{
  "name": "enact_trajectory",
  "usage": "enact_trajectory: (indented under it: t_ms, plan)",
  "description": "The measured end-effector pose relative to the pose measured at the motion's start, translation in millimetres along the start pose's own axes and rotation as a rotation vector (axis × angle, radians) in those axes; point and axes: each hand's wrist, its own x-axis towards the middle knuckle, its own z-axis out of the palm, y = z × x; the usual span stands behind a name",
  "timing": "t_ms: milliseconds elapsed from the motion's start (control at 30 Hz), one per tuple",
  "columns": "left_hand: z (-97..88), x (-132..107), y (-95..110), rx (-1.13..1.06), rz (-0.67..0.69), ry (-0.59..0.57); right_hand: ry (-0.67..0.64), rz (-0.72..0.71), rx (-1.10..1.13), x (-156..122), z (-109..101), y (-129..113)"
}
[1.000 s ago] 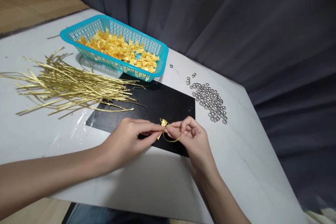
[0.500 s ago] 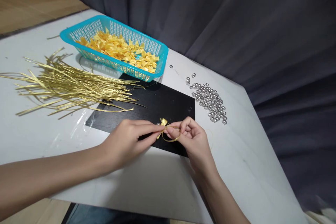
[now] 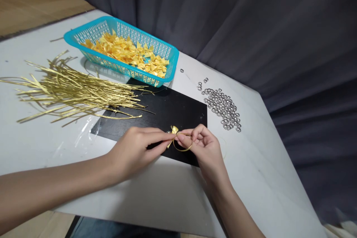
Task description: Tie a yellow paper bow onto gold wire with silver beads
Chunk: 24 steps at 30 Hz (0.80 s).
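Over the black mat (image 3: 156, 113), my left hand (image 3: 142, 148) pinches a small yellow ribbon bow (image 3: 174, 130) between thumb and fingers. My right hand (image 3: 205, 147) meets it fingertip to fingertip, closed on a thin gold cord (image 3: 183, 150) that curves in a loop below the fingers. Where the cord meets the bow is partly hidden by the fingertips. One small silvery piece shows just behind the bow, too small to make out well.
A blue plastic basket (image 3: 174, 61) of yellow bows stands at the back. To the left lies a bundle of gold cords (image 3: 80, 91), partly over the mat. Small silver beads (image 3: 223, 108) are heaped on the white table (image 3: 264, 148) at right. A dark curtain (image 3: 223, 15) hangs behind.
Both hands keep nearly the same place and grip. The bow and the cord loop have shifted very slightly to the right.
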Motion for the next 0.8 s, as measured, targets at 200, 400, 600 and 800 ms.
enact_trajectory:
  t_ms: [200,400,600,800]
  plan:
    - [1.8,-0.4,-2.8,-0.011,0.03,0.027,-0.008,-0.036,0.003,-0.9,0.2,0.9]
    - [1.7,0.3,-4.2,-0.009,0.053,0.022,-0.014,-0.025,0.039,-1.7,-0.5,2.0]
    - [0.2,-3.0,-5.8,0.038,0.092,-0.01,-0.001,-0.013,0.044,-1.1,-0.3,1.6]
    - [-1.7,-2.2,-5.0,0.081,0.166,-0.012,0.002,-0.004,0.041,0.3,-1.3,4.3]
